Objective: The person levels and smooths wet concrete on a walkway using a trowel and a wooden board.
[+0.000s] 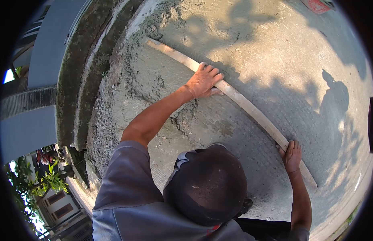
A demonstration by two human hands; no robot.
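Note:
Neither of my own hands shows. Directly in front of me a co-worker in a dark cap (206, 182) and grey shirt (132, 176) bends forward, seen from behind and above. The co-worker's left hand (204, 80) and right hand (292, 156) grip a long wooden screed board (251, 107). It lies across grey wet concrete (222, 122), slanting from upper left to lower right. The left hand holds the upper half, and the right hand is near the lower end. Faint parallel lines mark the concrete below the board.
Rough, lumpy concrete and gravel (100, 136) border a curved mossy kerb (74, 88) on the left. Part of a red bucket (317, 5) shows at the top right. A person's shadow (335, 96) falls on the concrete. Leafy plants (52, 180) and a house (60, 207) stand lower left.

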